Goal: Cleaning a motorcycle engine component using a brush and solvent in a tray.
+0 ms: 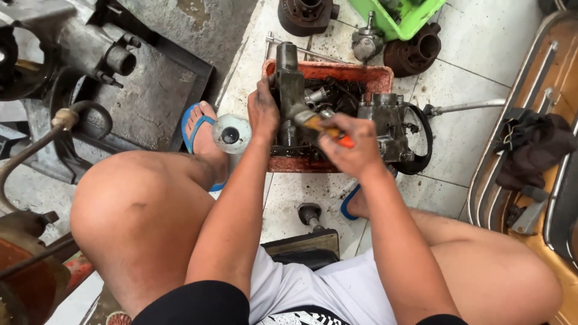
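Note:
My left hand (263,111) grips a greasy metal engine part (290,90) that stands upright in a red plastic tray (376,77) full of oily parts. My right hand (352,144) is closed on a tool with an orange handle (337,135), its metal end pointing at the engine part just right of my left hand. A grey metal housing (388,120) with a black rubber loop sits in the tray's right side, beside my right hand.
A round glass jar (232,133) stands by my left foot in a blue sandal (195,123). Dark cylinders (415,51) and a green bin (400,18) lie beyond the tray. A metal rack (530,120) with a dark cloth is at right, machinery at left.

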